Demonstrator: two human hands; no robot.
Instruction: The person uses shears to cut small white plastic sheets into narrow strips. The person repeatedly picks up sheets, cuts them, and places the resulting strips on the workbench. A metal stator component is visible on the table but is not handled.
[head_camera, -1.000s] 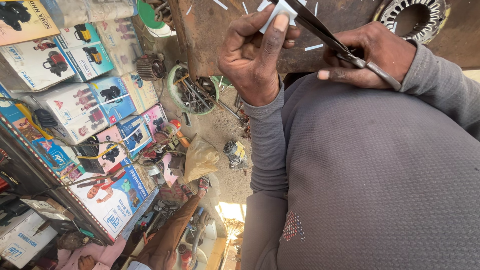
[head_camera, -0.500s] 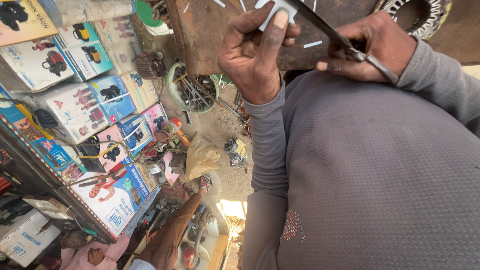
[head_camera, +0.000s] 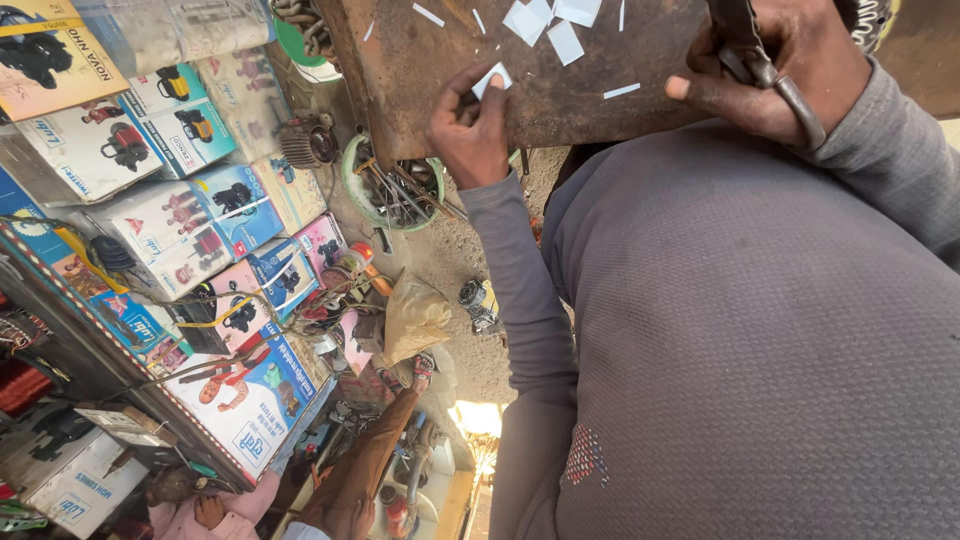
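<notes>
The left hand (head_camera: 470, 125), at upper centre of the frame, pinched a small white paper piece (head_camera: 491, 78) between thumb and fingertips, pressing it against the rusty brown work board (head_camera: 560, 95), while the right hand (head_camera: 775, 70), at the upper right, was clenched around the handles of a pair of metal scissors (head_camera: 765, 70). Judging by how things lay, the cutting was well along: several white squares (head_camera: 545, 25) and thin white slivers (head_camera: 622, 91) were scattered on the board near the top edge, and the piece under the left fingers looked not yet finished with. Down the left side of the frame stood stacked rectangular cartons (head_camera: 160, 130), mostly white and blue with pictures of machines, one yellow-orange carton (head_camera: 50, 60) in the upper left corner, and a pink box (head_camera: 320, 245) nearer the middle. A green basin (head_camera: 350, 185) of metal odds sat just below the board.
</notes>
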